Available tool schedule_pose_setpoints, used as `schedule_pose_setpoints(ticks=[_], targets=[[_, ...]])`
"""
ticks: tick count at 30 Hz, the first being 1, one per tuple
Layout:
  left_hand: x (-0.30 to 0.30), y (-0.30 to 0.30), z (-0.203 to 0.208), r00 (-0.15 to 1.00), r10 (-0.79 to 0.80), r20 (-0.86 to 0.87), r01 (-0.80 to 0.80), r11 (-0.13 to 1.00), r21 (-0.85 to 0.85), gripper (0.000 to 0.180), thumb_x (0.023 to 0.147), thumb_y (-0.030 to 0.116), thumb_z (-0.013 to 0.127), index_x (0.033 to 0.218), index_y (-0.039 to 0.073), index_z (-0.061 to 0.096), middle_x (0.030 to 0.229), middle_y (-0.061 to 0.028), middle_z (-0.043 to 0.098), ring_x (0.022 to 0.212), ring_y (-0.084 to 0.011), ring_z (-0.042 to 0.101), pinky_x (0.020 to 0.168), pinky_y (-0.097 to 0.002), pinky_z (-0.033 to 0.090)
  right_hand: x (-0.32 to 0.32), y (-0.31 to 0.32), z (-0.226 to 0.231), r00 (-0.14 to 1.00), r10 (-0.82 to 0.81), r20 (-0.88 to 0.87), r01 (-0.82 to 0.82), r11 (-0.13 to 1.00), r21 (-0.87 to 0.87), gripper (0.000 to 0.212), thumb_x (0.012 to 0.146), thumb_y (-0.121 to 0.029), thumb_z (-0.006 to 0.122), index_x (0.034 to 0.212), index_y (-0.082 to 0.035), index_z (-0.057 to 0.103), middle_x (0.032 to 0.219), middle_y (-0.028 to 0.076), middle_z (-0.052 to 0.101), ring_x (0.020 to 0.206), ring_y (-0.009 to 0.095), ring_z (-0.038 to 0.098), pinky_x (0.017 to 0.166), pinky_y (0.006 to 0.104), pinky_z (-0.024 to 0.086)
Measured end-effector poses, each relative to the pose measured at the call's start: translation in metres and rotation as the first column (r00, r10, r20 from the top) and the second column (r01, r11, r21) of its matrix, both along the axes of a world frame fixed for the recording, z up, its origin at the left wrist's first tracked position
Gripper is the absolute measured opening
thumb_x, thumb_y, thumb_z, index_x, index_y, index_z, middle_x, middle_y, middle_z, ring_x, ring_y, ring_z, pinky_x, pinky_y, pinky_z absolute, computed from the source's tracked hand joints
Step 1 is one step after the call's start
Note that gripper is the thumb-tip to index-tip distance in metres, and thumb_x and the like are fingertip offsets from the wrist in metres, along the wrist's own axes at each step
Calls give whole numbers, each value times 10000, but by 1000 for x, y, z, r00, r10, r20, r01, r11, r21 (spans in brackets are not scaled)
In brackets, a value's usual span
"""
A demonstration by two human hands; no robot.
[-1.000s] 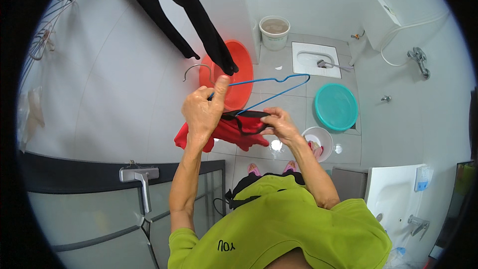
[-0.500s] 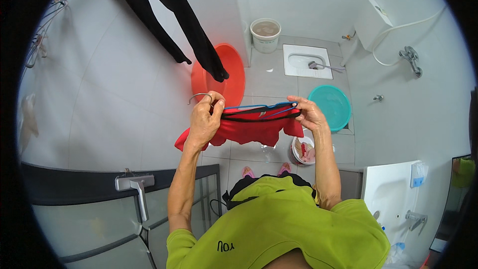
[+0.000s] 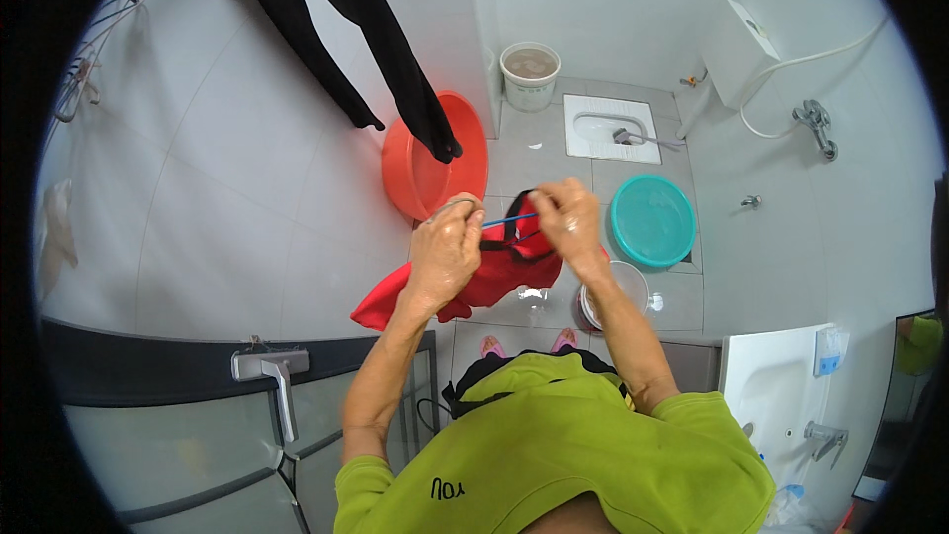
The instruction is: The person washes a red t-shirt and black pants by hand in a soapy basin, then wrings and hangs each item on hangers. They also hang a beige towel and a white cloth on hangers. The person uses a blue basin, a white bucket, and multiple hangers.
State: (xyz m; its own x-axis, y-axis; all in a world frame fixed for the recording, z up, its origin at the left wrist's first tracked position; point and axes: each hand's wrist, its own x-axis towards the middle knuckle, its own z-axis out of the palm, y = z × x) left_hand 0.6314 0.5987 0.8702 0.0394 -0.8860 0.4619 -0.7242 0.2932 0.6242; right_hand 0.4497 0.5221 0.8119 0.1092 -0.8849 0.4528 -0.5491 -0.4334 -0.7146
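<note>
A red garment (image 3: 509, 277) with a black band hangs between my hands, its lower edge loose. Inside it runs a blue clothes hanger (image 3: 499, 222), partly covered by the band. Closed around the hanger near its grey hook is my left hand (image 3: 445, 249), also against the red cloth. My right hand (image 3: 570, 225), slightly blurred, pinches the black band close to the hanger's other side; its fingertips are partly hidden.
Black trousers (image 3: 371, 35) hang at upper left above an orange basin (image 3: 474, 153). A teal basin (image 3: 652, 221), a white bucket (image 3: 530, 79) of water, a squat toilet (image 3: 611, 129) and another bucket (image 3: 633, 287) stand on the tiles. A washbasin (image 3: 781, 366) is at right.
My right hand has moved left, closer to my left hand, and turned over. The stretched band now bunches and loops upward. My left hand has shifted slightly right and down.
</note>
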Motion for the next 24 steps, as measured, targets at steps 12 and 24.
schedule_pose_setpoints(ticks=[12, 24], targets=[[15, 0, -11, 774, -118, -623, 476, 756, 448, 481, 920, 113, 597, 1397, 75, 551, 649, 71, 334, 602, -49, 306, 577, -239, 310, 15, 23, 41, 912, 409, -12, -407, 910, 81, 117, 805, -105, 638, 881, -45, 702, 846, 158, 608, 751, 338, 625, 689, 437, 498], [21, -11, 11, 931, -312, -190, 363, 721, 590, 314, 888, 124, 597, 1166, 12, 693, 648, -55, 570, 611, -171, 515, 640, -305, 433, -76, -4, 14, 860, 219, -462, -81, 950, 301, 166, 823, -160, 709, 938, -45, 743, 839, 177, 639, 809, 366, 639, 748, 464, 513]])
